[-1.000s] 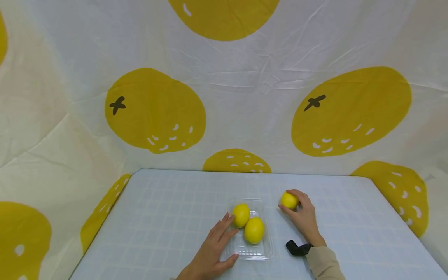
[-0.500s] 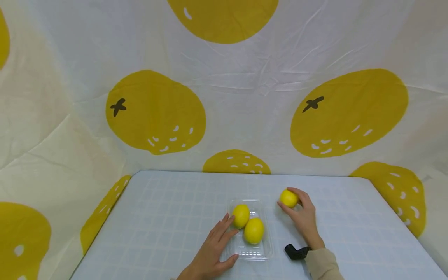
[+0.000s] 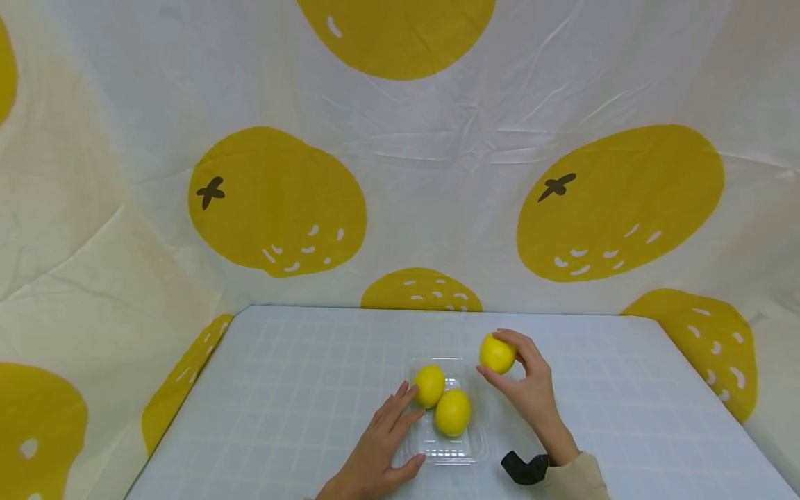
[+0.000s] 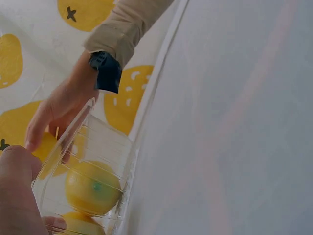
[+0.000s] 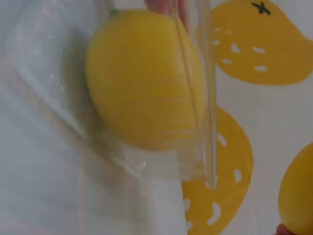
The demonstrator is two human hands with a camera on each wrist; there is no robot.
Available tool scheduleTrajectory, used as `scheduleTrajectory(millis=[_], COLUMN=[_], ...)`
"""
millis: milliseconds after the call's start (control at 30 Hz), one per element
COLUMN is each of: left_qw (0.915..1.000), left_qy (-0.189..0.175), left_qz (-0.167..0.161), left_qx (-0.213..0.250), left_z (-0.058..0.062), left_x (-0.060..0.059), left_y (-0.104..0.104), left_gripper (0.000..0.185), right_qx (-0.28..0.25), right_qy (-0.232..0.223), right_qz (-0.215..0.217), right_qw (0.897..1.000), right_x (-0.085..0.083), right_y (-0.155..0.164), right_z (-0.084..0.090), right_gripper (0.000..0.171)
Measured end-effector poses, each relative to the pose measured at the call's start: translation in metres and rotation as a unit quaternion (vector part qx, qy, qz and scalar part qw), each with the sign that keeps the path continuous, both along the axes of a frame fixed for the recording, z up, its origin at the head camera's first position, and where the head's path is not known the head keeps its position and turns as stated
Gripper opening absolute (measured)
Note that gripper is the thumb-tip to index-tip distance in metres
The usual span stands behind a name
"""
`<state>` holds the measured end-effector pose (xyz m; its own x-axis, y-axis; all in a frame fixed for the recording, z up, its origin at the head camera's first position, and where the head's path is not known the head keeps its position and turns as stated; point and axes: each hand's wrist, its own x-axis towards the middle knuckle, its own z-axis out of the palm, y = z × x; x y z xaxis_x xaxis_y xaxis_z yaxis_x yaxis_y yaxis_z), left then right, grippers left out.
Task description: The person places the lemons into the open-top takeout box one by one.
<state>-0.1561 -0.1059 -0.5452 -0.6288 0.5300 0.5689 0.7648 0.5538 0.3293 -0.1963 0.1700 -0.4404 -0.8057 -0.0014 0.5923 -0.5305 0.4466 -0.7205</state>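
A clear plastic tray [image 3: 447, 453] lies on the pale checked tablecloth with two yellow lemons in it, one at the far left [image 3: 429, 385] and one in the middle [image 3: 453, 412]. My left hand [image 3: 395, 425] rests on the tray's left edge with straight fingers, fingertips against the far lemon. My right hand [image 3: 517, 369] grips a third lemon [image 3: 496, 353] just above the tray's far right corner. The left wrist view shows the tray [image 4: 100, 147], a lemon [image 4: 93, 188] inside and the right hand [image 4: 61, 110] beyond. In the right wrist view a lemon [image 5: 146, 78] shows through the tray wall.
A white cloth printed with large yellow fruit [image 3: 278, 201] hangs behind and at both sides of the table. A black strap [image 3: 523, 468] is on the right wrist, below a beige sleeve [image 3: 578, 479]. The tablecloth [image 3: 300, 389] stretches left and right of the tray.
My right hand has lifted the lemon off the table and carried it left, toward the tray's far right corner. The left hand and the two lemons in the tray have stayed put.
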Motion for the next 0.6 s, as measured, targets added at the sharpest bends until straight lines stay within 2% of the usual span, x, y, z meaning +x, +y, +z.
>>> scheduleTrajectory(millis=[267,367,500,600], left_qw=[0.9999,0.9999,0.9996,0.9989], left_qy=[0.012,0.006,0.027,0.046], left_qz=[-0.002,0.005,0.004,-0.001], left_qx=[-0.002,-0.007,-0.002,0.004], left_z=[0.001,0.002,0.002,0.002], left_x=[0.000,0.001,0.000,-0.001], left_y=[-0.001,-0.001,-0.001,0.000], left_gripper=[0.060,0.066,0.073,0.075], right_qx=[-0.003,-0.004,0.008,0.029], right_qy=[-0.003,-0.009,-0.017,0.003], right_qz=[0.080,0.119,0.164,0.203], right_qw=[0.997,0.993,0.986,0.979], right_x=[0.017,0.015,0.010,0.009], right_y=[-0.019,-0.023,-0.028,-0.033], right_z=[0.005,-0.009,-0.033,-0.043], right_gripper=[0.057,0.059,0.062,0.063])
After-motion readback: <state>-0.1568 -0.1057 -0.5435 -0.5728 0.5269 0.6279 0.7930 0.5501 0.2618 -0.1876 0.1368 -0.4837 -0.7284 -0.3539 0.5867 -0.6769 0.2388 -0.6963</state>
